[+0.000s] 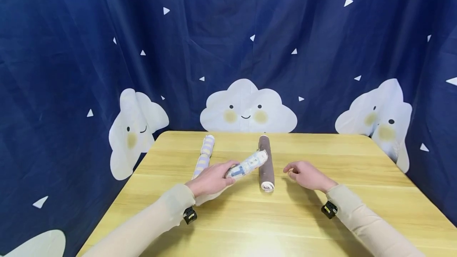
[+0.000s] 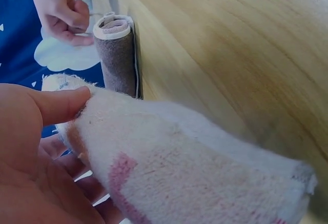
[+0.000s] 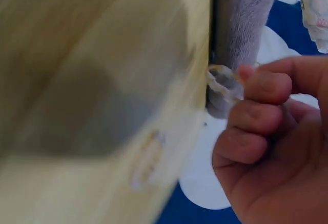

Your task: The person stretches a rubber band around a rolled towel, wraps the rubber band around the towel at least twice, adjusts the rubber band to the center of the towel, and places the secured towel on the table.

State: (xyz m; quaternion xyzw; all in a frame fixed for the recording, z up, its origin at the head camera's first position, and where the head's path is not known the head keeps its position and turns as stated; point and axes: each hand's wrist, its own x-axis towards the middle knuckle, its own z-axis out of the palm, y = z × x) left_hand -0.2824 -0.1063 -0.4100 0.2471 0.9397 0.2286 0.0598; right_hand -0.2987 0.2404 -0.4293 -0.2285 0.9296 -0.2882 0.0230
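Observation:
My left hand [image 1: 213,178] grips a rolled white towel [image 1: 251,164] with blue patches, raised above the table; pinkish marks show on its near part [image 2: 169,167] in the left wrist view. Just past its far end lies a brown rolled towel [image 1: 266,167], a pale spiral at its near end. To the right of that roll, my right hand [image 1: 307,175] is lifted off the table. Between its thumb and forefinger it pinches a thin, pale elastic band [image 3: 221,83]. A lavender and yellow striped roll [image 1: 206,150], narrowed partway along, lies partly hidden behind the left hand.
Everything lies on a light wooden table [image 1: 250,225] with rounded far corners. A dark blue curtain [image 1: 185,43] with white clouds hangs behind and at both sides. A blurred loop shape [image 3: 156,134] appears on the tabletop; I cannot tell whether it is a reflection.

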